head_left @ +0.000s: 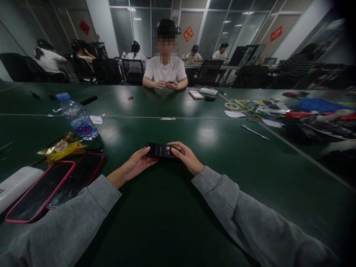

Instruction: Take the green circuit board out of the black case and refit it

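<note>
A small black handheld device (160, 150) with a dark screen on its left part and pale-marked buttons on its right is held level just over the green table (167, 207). My left hand (138, 163) is closed on the left end, thumb on top and fingers beneath. At the other end, my right hand (187, 155) grips the device, its thumb by the buttons and its index finger along the far edge. What kind of device it is, I cannot make out.
To the left are two red-edged phones (41, 193), a white power bank (16, 185), a yellow wrapper (62, 148) and a tilted water bottle (78, 118). On the right lie a wrench (255, 132) and tangled cables (264, 107). A person (166, 70) sits opposite, holding something small.
</note>
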